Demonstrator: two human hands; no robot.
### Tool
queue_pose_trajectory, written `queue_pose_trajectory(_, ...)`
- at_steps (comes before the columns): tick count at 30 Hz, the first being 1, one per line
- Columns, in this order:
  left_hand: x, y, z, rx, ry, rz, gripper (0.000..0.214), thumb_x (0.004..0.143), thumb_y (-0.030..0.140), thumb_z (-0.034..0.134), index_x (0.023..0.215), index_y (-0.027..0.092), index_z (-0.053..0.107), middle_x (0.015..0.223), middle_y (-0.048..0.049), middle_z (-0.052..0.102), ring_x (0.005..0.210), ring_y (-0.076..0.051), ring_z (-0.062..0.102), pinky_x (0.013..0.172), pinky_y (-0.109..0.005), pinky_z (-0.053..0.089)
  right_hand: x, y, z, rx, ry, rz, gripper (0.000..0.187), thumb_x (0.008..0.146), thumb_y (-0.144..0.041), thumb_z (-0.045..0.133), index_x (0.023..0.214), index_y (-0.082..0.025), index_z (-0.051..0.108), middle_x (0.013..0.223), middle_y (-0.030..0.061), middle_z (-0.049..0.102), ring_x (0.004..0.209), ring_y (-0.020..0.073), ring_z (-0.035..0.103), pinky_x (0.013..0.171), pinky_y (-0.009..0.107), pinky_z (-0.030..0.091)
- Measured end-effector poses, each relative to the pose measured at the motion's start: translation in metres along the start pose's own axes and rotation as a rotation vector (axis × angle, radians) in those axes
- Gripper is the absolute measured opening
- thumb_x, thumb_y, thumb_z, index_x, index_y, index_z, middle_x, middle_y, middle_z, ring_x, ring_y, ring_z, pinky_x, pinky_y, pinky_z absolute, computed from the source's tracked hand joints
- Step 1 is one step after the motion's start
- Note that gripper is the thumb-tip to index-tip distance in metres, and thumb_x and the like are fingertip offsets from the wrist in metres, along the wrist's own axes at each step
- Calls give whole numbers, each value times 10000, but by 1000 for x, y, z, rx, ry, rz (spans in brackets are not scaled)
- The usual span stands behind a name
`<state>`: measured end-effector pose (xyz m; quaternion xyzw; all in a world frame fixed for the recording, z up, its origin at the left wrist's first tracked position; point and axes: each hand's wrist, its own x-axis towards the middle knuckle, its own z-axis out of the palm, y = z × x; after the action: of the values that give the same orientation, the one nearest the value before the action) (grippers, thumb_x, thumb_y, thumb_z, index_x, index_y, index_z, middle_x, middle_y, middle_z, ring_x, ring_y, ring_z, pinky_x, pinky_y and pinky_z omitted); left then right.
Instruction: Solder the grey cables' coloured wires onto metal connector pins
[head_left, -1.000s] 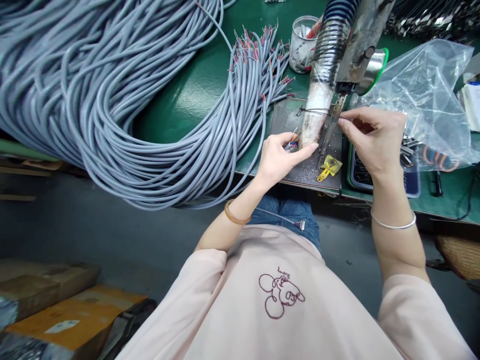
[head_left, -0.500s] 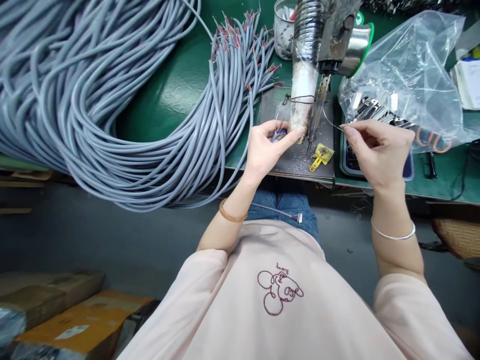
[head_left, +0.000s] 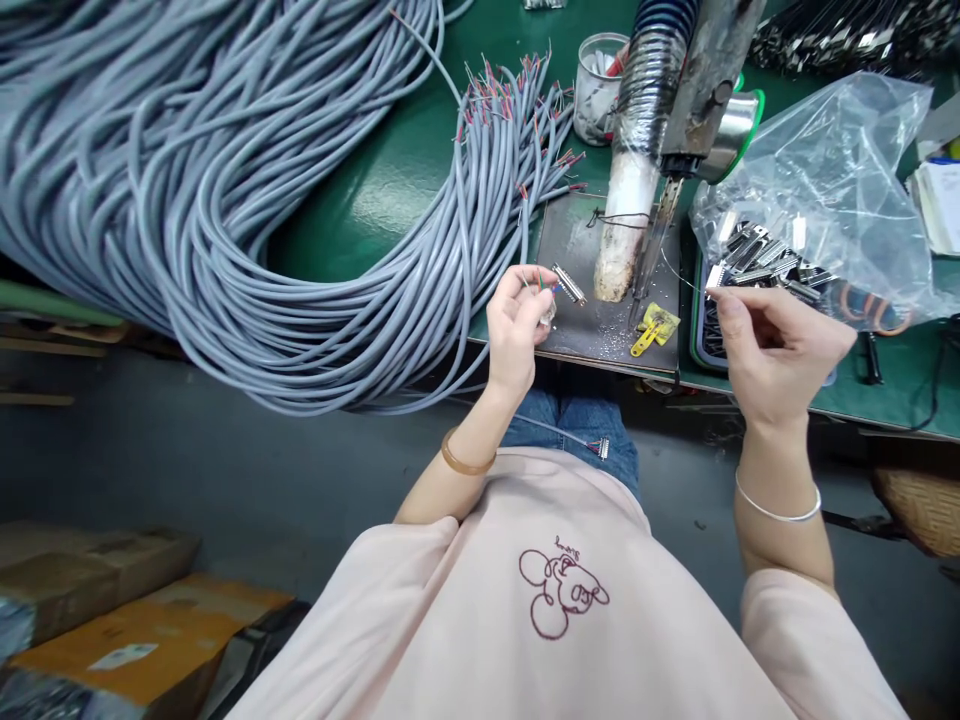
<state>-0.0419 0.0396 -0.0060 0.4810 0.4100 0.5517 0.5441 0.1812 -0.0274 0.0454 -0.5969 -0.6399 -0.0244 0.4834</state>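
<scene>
My left hand (head_left: 514, 335) is closed around the stripped end of a cable whose thin coloured wires (head_left: 547, 287) show at the fingertips. A silver metal connector (head_left: 570, 284) juts out beyond those fingers, over the dark work plate, apart from the iron. In a pinch, my right hand (head_left: 784, 345) holds thin solder wire (head_left: 679, 272), which curves up toward the iron. Between the hands, a soldering iron (head_left: 658, 235) points down in its stand. Solder specks lie below it, beside a yellow sponge with a yellow tag (head_left: 655, 328).
A big bundle of grey cables (head_left: 360, 270) fills the left. A hose with a white nozzle (head_left: 624, 225) slants down beside the iron. Further right are a solder spool (head_left: 735, 135), a tray of metal connectors (head_left: 769, 258) and a plastic bag (head_left: 840, 150). A finished-looking connector (head_left: 600, 447) rests on my lap.
My left hand has drawn back from the nozzle and turned, bringing the connector into sight. The right hand still pinches the solder wire. The whole view has shifted slightly.
</scene>
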Motion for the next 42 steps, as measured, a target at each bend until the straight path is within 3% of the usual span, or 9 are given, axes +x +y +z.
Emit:
queue_pose_trajectory(5,-34,5,6,-220,-166,-187,256,779,370,775,839,184,610,820,-15,674,513,-45,443,400,-183,295,-19,-30,-12,161,48,123,160,912,-323,661,942,-287,814,544,-24,593,444,107,462,450,303,280)
queue_pose_trajectory(9,-49,4,14,-276,-348,-331,283,790,395,799,875,159,667,882,-65,758,455,-37,478,405,-205,354,-40,-48,-13,196,-101,261,165,921,-310,647,970,-325,803,580,-30,602,468,106,471,445,286,303)
queue_pose_trajectory(13,-54,2,19,-315,-389,-387,269,788,374,812,864,156,674,835,-47,749,442,-31,475,408,-201,356,-56,-39,0,216,-264,450,313,906,-343,671,1209,-292,730,787,-12,682,458,49,339,431,248,263)
queue_pose_trajectory(17,-56,0,20,-354,-380,-385,248,810,348,799,906,174,651,645,33,638,431,-28,441,413,-178,327,-62,-26,11,355,-337,541,371,858,-337,729,1224,-278,718,830,-17,662,458,27,241,411,232,174)
queue_pose_trajectory(24,-55,-3,22,-272,-338,-420,279,738,359,835,790,158,650,577,43,577,451,-35,434,423,-178,322,-59,-34,13,140,-151,295,182,884,-301,708,1050,-281,780,713,-20,590,521,77,357,494,261,311)
queue_pose_trajectory(29,-55,0,25,-221,-339,-406,284,671,333,864,735,151,656,615,34,598,490,-41,475,472,-186,394,-56,-35,16,285,-324,406,151,872,-341,729,989,-256,775,630,-40,554,511,81,412,466,248,308)
queue_pose_trajectory(34,-56,1,26,-217,-311,-387,288,725,371,834,783,160,645,608,41,585,492,-48,484,491,-194,426,-60,-36,21,183,-302,297,97,901,-305,691,837,-237,719,666,-33,630,509,76,467,493,250,378)
queue_pose_trajectory(39,-56,3,25,-205,-287,-350,235,758,316,803,760,158,629,644,31,591,512,-43,476,492,-185,406,-63,-32,15,168,-30,366,68,919,-321,672,900,-270,713,681,-40,623,499,92,486,457,258,359)
queue_pose_trajectory(42,-54,4,25,-206,-313,-354,236,746,304,799,734,157,616,651,30,583,515,-41,455,490,-185,388,-63,-29,9,51,-147,175,167,897,-299,710,1061,-321,736,703,-36,663,511,107,530,481,278,382)
